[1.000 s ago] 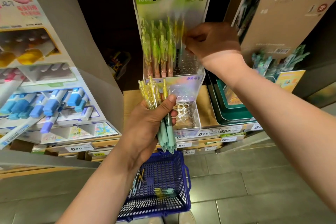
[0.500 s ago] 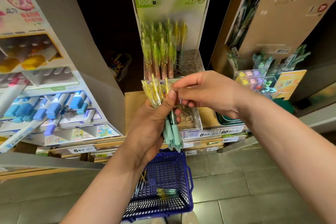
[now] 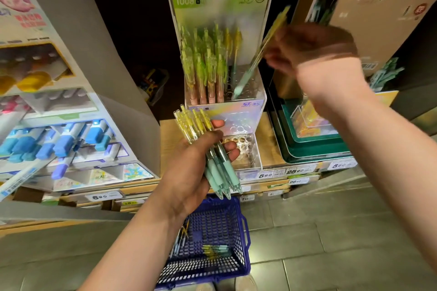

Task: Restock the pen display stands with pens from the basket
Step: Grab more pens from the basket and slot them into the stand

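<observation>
Pen (image 3: 250,71), pinched in right hand (image 3: 307,52), slants tip-down to the left at display stand (image 3: 238,107)'s empty right-side holes; left hand (image 3: 189,172) clasps spare bundle (image 3: 194,125) nearer.

The display stand (image 3: 238,113) is clear, glossy plastic with an iridescent front label. The pens (image 3: 218,168) have translucent yellow plastic barrels and matt mint grips. The basket (image 3: 236,264) is blue perforated plastic. The floor (image 3: 331,231) is matt grey tile, and the shelf (image 3: 170,139) looks like pale wood.

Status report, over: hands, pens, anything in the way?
Left hand grips pen bundle. Right hand holds one pen, tip at stand holes. Nothing seen in the way.
</observation>
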